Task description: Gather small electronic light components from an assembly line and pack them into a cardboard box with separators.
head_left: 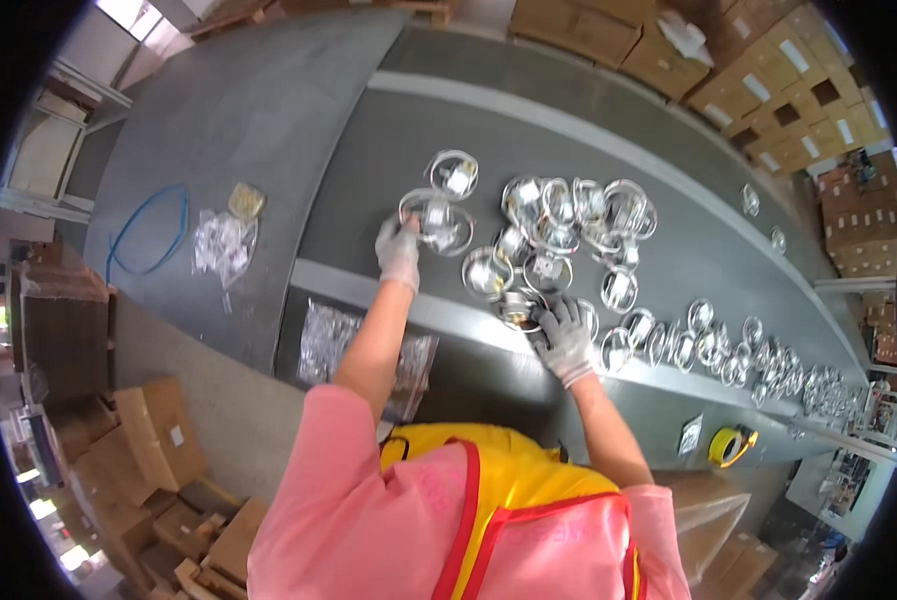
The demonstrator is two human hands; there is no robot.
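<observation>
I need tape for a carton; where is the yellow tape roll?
In the head view, the yellow tape roll sits at lower right on the grey bench edge, beyond the right hand.

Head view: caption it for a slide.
Gloved left hand and right hand on wire coils along a grey belt.

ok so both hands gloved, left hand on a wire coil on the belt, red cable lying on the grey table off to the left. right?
Not quite: the cable on the grey table is blue, not red, as the head view shows. The rest holds: both hands are gloved, and the left hand is on a wire coil on the belt.
</observation>
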